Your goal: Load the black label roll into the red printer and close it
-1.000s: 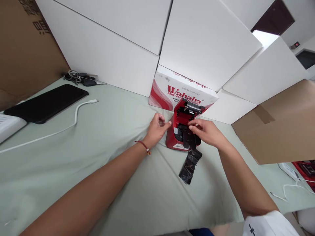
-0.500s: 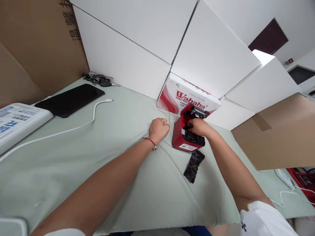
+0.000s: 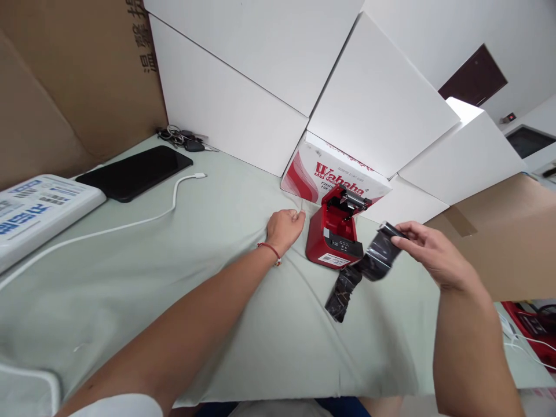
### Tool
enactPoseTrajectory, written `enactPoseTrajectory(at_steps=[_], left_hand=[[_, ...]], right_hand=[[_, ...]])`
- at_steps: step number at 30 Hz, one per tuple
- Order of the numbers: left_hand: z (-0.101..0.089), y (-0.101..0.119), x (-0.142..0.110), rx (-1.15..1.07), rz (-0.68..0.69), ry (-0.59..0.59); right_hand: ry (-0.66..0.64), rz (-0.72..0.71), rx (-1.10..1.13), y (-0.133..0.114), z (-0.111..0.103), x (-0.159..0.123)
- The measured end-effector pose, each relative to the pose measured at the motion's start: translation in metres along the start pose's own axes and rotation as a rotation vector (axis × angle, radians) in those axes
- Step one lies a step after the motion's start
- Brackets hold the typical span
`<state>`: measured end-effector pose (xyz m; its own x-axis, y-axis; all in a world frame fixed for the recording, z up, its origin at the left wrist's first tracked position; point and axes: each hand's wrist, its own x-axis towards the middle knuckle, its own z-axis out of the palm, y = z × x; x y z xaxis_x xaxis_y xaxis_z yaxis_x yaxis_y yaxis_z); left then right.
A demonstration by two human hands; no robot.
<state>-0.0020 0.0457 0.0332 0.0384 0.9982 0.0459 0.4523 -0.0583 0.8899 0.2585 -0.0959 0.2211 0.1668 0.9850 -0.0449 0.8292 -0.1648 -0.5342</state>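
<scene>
My right hand (image 3: 423, 249) pinches the top end of a roll of glossy black label strip (image 3: 379, 255), holding it in the air. Its printed tail (image 3: 343, 294) hangs onto the cloth, dark with thin marbled lines. To the left of the roll stands a small red label printer (image 3: 334, 237), its lid (image 3: 347, 200) raised and its red inner bay bare. My left hand (image 3: 284, 230) is a closed fist resting on the cloth beside the printer, apart from it; nothing shows in its fingers.
A white and red Wahaha carton (image 3: 299, 174) stands right behind the printer against white boxes (image 3: 243, 98). On the left lie a black phone (image 3: 139, 174), a white cable (image 3: 143, 222), keys (image 3: 182, 139) and a white box (image 3: 52, 202). Brown cardboard (image 3: 490, 249) stands at the right.
My right hand has come out of the printer's bay and moved right, lifting the black roll out with it. My left fist stays in place on the cloth.
</scene>
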Motion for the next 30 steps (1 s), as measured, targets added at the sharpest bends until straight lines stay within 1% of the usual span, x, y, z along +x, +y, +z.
enactPoseTrajectory(at_steps=[2,4,5,7,10,12,14,16,19,21,23,24,27,28,30], left_hand=[[0.0,-0.001,0.001,0.003,0.007,0.019],[0.0,-0.002,0.003,0.007,0.022,0.029],[-0.001,-0.002,0.004,0.009,0.028,0.033],[-0.002,-0.002,0.004,0.022,0.035,0.029],[-0.005,-0.002,0.002,0.027,0.045,-0.011],[-0.005,-0.003,0.0,-0.032,0.055,-0.058],[-0.004,-0.005,-0.001,-0.107,0.052,-0.091],[-0.003,-0.006,0.0,-0.139,0.041,-0.107],[-0.002,-0.006,0.002,-0.135,0.035,-0.13],[-0.002,-0.005,0.002,-0.125,0.039,-0.132],[-0.002,-0.003,0.003,-0.104,0.043,-0.107],[-0.002,-0.003,0.003,-0.091,0.044,-0.092],[-0.001,-0.003,0.004,-0.049,0.05,-0.077],[-0.001,-0.004,0.005,-0.035,0.056,-0.08],[0.0,-0.005,0.005,-0.01,0.068,-0.087]], right_hand=[[-0.049,0.087,-0.03,0.022,-0.012,-0.008],[-0.15,0.164,-0.129,0.044,-0.01,-0.011],[-0.186,0.193,-0.184,0.055,-0.004,-0.012],[-0.199,0.234,-0.263,0.073,0.014,-0.011],[-0.134,0.259,-0.304,0.089,0.044,-0.013],[-0.097,0.251,-0.303,0.09,0.059,-0.015],[-0.087,0.213,-0.282,0.085,0.071,-0.016],[-0.141,0.146,-0.249,0.077,0.083,-0.015],[-0.263,0.054,-0.211,0.066,0.099,-0.009],[-0.297,0.023,-0.204,0.061,0.105,-0.007],[-0.333,0.004,-0.202,0.053,0.101,-0.009],[-0.367,-0.005,-0.195,0.048,0.094,-0.011],[-0.463,-0.046,-0.15,0.026,0.061,-0.019],[-0.456,-0.066,-0.139,0.018,0.049,-0.019],[-0.352,-0.1,-0.154,0.002,0.032,-0.012]])
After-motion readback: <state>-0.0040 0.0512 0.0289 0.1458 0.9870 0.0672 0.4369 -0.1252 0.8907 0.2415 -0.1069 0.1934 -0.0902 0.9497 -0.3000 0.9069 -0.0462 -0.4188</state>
